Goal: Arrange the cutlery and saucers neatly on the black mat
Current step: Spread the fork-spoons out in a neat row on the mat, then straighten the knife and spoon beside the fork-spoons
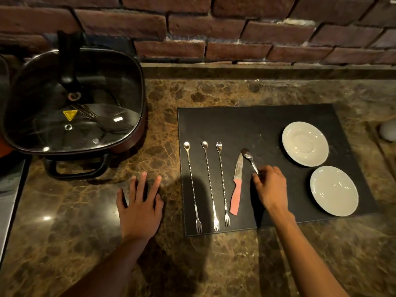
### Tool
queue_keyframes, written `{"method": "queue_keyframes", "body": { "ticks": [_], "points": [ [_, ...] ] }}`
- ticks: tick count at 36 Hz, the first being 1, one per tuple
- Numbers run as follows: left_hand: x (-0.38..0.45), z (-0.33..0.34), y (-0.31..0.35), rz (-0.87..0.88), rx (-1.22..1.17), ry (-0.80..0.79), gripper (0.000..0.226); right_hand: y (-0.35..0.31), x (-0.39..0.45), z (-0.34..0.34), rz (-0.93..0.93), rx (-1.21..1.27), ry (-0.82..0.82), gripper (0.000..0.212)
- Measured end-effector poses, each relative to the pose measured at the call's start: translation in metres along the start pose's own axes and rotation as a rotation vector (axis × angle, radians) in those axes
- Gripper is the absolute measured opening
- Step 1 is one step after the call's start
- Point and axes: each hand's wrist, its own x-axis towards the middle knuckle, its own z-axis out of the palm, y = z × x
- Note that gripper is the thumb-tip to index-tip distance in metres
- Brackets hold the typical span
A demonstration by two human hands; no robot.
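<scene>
A black mat [257, 121] lies on the marble counter. Three long twisted bar spoons with fork ends [212, 185] lie side by side on its left part. To their right lies a knife [236, 185] with a pink handle. My right hand [271, 187] is shut on the handle of a small spoon [248, 157], whose bowl points away from me, just right of the knife. Two white saucers sit on the mat's right side, one farther back [305, 143] and one nearer [334, 190]. My left hand [140, 204] rests flat on the counter, left of the mat, fingers spread.
A square electric pan [72, 101] with a glass lid and black handle stands at the back left. A brick wall [214, 28] runs behind the counter. A pale round object [389, 130] sits at the right edge.
</scene>
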Motion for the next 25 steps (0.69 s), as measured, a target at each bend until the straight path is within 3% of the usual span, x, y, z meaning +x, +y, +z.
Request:
{"method": "queue_keyframes", "body": {
  "ticks": [14, 25],
  "points": [
    [-0.001, 0.001, 0.001, -0.003, 0.018, 0.022, 0.056, 0.015, 0.011, -0.006, -0.152, -0.166, -0.074, 0.020],
    [-0.001, 0.000, 0.000, 0.000, 0.013, 0.039, 0.057, 0.046, 0.031, -0.020, 0.014, 0.077, -0.035, 0.006]
  ]
}}
